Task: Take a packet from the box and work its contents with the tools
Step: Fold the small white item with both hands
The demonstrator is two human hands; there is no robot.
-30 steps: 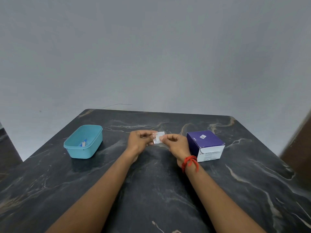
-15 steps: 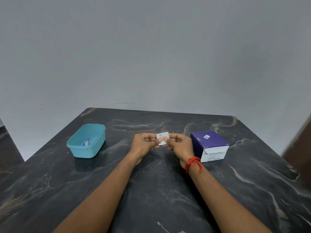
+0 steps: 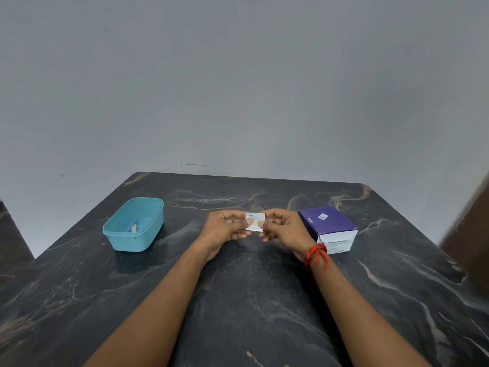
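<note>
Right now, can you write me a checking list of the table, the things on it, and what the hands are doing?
Surface: dark marbled table, pale veins.
Job's things: white packet held above the table; purple box on the right; teal tub on the left, with a small blue and white item inside.
Clutter: nothing seen.
Hands: left hand and right hand each pinch a side of the packet; red thread on the right wrist.
Cables: thin strand at the far edge, cannot tell if it is a wire.
Surroundings: grey wall.
</note>
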